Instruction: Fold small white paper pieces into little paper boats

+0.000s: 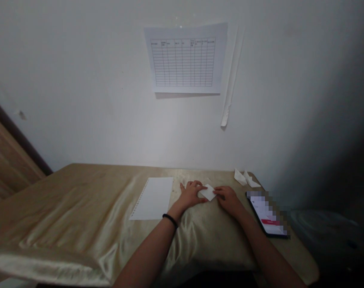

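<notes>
Between my two hands lies a small folded piece of white paper (209,193), diamond-shaped from here, on the cloth-covered table. My left hand (193,193), with a black band on its wrist, has its thumb and a finger on the paper's left side. At the right corner, the fingers of my right hand (228,197) pinch the paper's edge. To the left of my hands rests a blank white sheet (153,198) with a row of punched holes along its left edge.
Two folded paper boats (240,177) stand at the table's back right corner. A phone (267,216) with a lit, partly blurred screen lies near the right edge. A printed table sheet (186,60) hangs on the wall. Satiny gold cloth (79,216) covers the table in wrinkles.
</notes>
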Demonstrator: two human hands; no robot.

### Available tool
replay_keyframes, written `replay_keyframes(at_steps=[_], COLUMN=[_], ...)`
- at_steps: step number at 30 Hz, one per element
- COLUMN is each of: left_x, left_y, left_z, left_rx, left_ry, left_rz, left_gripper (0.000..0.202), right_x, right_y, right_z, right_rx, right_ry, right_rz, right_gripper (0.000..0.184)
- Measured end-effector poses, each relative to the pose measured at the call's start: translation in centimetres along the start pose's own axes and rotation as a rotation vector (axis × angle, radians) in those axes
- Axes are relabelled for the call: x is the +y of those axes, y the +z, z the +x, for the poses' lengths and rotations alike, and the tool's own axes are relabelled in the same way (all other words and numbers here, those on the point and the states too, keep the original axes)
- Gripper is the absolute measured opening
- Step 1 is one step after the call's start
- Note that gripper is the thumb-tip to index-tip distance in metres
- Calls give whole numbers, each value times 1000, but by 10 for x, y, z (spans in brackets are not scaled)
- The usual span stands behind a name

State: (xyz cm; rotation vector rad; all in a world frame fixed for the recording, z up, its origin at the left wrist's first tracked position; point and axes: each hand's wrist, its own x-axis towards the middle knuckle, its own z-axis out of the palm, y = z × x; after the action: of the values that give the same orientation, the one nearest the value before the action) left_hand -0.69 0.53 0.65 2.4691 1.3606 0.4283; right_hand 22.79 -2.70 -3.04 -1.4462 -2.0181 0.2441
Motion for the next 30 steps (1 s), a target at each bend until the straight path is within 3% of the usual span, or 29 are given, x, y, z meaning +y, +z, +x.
replay_keyframes(at_steps=[5,12,30], left_x=[-1,1,4], left_y=[-1,-3,-4], left_z=[3,2,4], left_rx=[62,91,75], left_ry=[-33,-32,-105], left_rz=[-44,-98,-120], left_gripper=[31,16,19], right_x=[0,-1,-13], right_y=[0,-1,-1], right_z=[1,3,7], right_rx=[23,43,34], right_ry=[-11,-18,84], right_rz=[-16,-7,-68], right_gripper=[29,20,23])
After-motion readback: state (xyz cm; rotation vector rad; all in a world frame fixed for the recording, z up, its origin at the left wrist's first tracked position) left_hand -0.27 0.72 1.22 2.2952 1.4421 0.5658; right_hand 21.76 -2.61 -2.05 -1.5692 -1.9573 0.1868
